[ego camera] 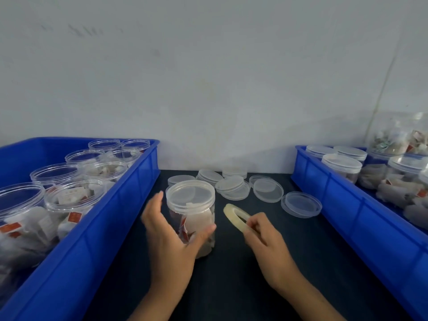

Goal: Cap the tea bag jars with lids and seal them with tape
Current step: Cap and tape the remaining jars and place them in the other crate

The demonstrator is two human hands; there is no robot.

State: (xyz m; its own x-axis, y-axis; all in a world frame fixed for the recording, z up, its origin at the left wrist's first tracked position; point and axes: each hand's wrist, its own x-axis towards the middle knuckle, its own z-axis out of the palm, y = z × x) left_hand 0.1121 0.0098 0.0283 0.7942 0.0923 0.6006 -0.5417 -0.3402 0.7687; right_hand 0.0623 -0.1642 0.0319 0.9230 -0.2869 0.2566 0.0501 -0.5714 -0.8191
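Note:
A clear plastic jar [196,218] filled with tea bags stands upright on the dark table, with a translucent lid [190,193] on top. My left hand [169,237] wraps around the jar's left side, thumb across its front. My right hand [264,235] pinches a roll of clear tape [235,217] just to the right of the jar. Several loose lids [232,184] lie scattered behind the jar.
A blue bin [97,239] at left holds several open jars of tea bags. Another blue bin [361,212] at right holds several capped jars. A white wall rises behind the table. One lid [301,204] lies near the right bin.

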